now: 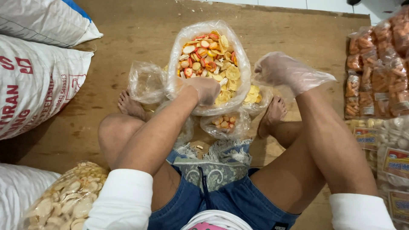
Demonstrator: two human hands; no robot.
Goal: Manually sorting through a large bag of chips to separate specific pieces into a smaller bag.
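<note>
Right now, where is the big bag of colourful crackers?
In the head view, the big clear bag of crackers stands on the wooden floor at centre, just beyond the person's feet. The gloved left hand reaches into it, the gloved right hand hovers beside it.

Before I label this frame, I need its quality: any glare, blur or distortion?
Head view: glare on the big clear bag of crackers and the packets at right; wide-angle bend at the edges; right hand slightly soft in its glove, left hand sharper; light even, shadows soft on the floor.
</note>
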